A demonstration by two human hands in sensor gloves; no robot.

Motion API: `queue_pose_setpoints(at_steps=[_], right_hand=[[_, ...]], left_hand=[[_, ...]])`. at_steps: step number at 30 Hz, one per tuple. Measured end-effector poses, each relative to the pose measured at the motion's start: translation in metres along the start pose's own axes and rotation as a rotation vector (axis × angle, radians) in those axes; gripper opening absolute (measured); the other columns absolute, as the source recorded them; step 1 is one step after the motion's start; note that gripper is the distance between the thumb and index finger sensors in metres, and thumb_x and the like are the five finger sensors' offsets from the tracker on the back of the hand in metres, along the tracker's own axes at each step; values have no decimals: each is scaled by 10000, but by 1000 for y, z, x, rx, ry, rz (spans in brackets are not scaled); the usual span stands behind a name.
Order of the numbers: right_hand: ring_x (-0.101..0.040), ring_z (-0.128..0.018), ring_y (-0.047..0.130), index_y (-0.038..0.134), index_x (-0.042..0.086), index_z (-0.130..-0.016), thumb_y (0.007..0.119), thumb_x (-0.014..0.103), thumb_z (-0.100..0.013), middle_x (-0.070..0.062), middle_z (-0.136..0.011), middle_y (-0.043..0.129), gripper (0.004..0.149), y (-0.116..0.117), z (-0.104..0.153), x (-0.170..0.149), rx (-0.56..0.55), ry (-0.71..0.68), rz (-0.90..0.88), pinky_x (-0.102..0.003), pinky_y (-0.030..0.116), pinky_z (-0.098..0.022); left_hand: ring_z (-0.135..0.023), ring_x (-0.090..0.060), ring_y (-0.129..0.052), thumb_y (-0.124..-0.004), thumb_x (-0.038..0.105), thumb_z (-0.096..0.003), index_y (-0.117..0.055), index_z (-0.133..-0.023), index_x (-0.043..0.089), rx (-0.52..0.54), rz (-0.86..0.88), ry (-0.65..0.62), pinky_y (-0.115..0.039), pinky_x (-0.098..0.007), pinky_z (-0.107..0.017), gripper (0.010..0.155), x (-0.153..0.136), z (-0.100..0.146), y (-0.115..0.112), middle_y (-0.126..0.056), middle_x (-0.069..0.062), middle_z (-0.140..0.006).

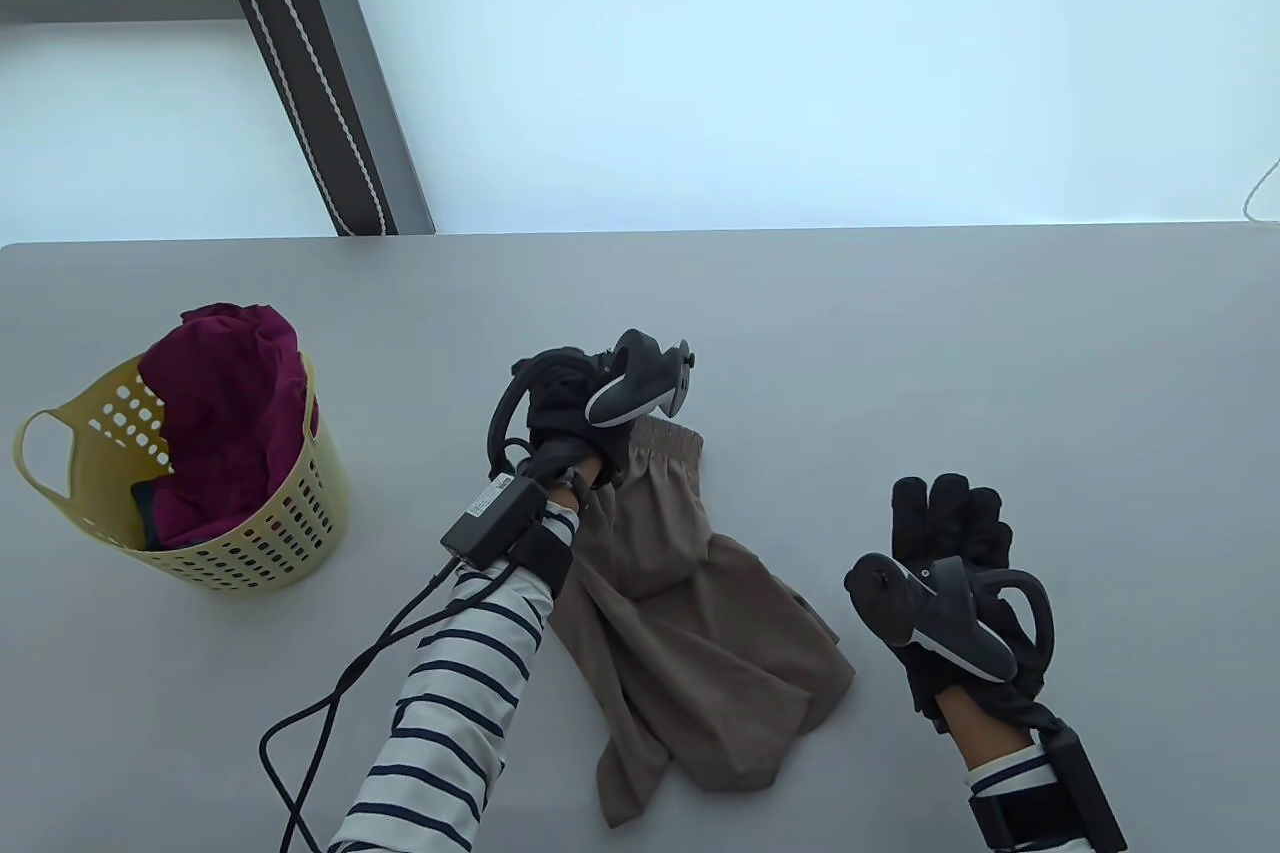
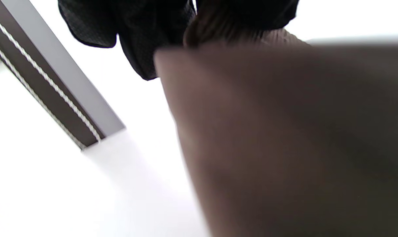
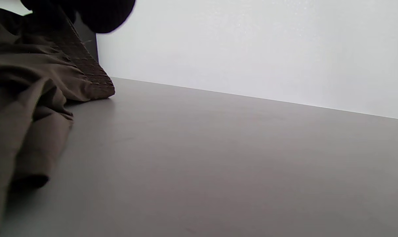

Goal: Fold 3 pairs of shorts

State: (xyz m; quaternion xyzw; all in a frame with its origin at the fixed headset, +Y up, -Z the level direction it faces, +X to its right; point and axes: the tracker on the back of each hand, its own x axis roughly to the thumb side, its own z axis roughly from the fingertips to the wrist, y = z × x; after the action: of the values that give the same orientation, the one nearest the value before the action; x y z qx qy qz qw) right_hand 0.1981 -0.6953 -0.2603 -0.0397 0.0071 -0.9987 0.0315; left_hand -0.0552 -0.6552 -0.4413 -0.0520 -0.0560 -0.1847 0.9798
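Taupe-brown shorts (image 1: 700, 633) lie crumpled on the grey table (image 1: 900, 343), the ribbed waistband (image 1: 665, 438) at their far end. My left hand (image 1: 570, 418) grips that waistband at its left end and lifts it a little. In the left wrist view the brown shorts (image 2: 284, 138) fill the right side, under my dark fingers (image 2: 143, 36). My right hand (image 1: 945, 518) rests flat on the table to the right of the shorts, fingers straight, holding nothing. The right wrist view has the shorts (image 3: 27, 98) at the left, waistband corner on the table.
A yellow perforated basket (image 1: 290, 533) stands at the left, holding maroon cloth (image 1: 235, 413) and something dark beneath. A black cable (image 1: 330, 703) trails from my left wrist toward the near edge. A dark strip with white cord (image 1: 300, 63) lies beyond the table's far edge.
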Motion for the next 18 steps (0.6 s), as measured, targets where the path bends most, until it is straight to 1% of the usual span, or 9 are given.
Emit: queue_pose_setpoints(at_steps=[2, 3, 6, 8, 9, 12, 13, 16, 18], right_hand=[[-723, -806, 303, -67, -112, -929, 549, 520, -499, -508, -923, 134, 982, -4, -2, -3, 0, 39, -92, -716, 428, -552], [-725, -804, 307, -71, -110, -929, 547, 525, -500, -507, -924, 133, 985, -8, -4, -6, 1, 59, -175, -714, 434, -552], [-723, -815, 278, -101, -84, -931, 540, 556, -501, -494, -936, 101, 1003, -18, -9, -8, 31, 46, -340, -715, 413, -566], [-728, -819, 211, -145, -45, -929, 536, 585, -504, -478, -943, 39, 1021, -32, -14, -5, 73, 13, -496, -721, 368, -577], [-726, -824, 188, -156, -25, -933, 539, 600, -502, -466, -950, 21, 1029, -44, -18, -1, 54, -15, -600, -725, 353, -583], [-724, -829, 132, -166, 21, -946, 558, 633, -490, -439, -967, -12, 1052, -75, -30, 13, -20, -96, -705, -737, 310, -587], [-723, -829, 101, -171, 43, -950, 563, 650, -480, -428, -973, -16, 1062, -92, -36, 21, -75, -128, -706, -743, 287, -588], [-679, -852, 14, -170, 129, -971, 598, 675, -446, -363, -1010, -69, 1078, -120, -46, 36, -217, -158, -653, -752, 206, -594], [-659, -871, 11, -88, 183, -1019, 626, 687, -411, -321, -1044, -48, 1065, -140, -53, 39, -315, -166, -611, -750, 206, -602]], left_hand=[[-879, -335, -938, -668, 399, -474, -707, -888, 250, 110, 64, -55, -741, -573, -679, 442, -8, 13, 35, -760, -152, -1062], [-884, -326, -937, -671, 387, -464, -698, -890, 285, 170, 101, -118, -735, -573, -687, 439, -13, 24, 56, -768, -136, -1059], [-876, -299, -957, -676, 355, -461, -685, -892, 349, 265, 150, -204, -745, -565, -689, 431, -25, 50, 100, -799, -99, -1043], [-857, -270, -982, -676, 350, -458, -681, -888, 370, 316, 164, -267, -758, -552, -689, 430, -33, 68, 128, -829, -68, -1023], [-851, -260, -990, -673, 351, -458, -679, -888, 375, 338, 173, -310, -758, -546, -692, 431, -38, 80, 142, -840, -57, -1015], [-833, -224, -1014, -668, 361, -454, -670, -888, 392, 386, 222, -425, -764, -528, -700, 436, -50, 105, 168, -868, -18, -994], [-829, -206, -1021, -667, 367, -450, -668, -885, 403, 416, 245, -508, -765, -519, -705, 437, -54, 115, 177, -875, 4, -988], [-821, -166, -1031, -665, 376, -439, -668, -874, 425, 450, 363, -622, -768, -497, -715, 438, -70, 136, 191, -886, 55, -969], [-827, -155, -1027, -661, 377, -436, -666, -870, 434, 470, 420, -665, -765, -492, -721, 438, -85, 147, 197, -882, 71, -970]])
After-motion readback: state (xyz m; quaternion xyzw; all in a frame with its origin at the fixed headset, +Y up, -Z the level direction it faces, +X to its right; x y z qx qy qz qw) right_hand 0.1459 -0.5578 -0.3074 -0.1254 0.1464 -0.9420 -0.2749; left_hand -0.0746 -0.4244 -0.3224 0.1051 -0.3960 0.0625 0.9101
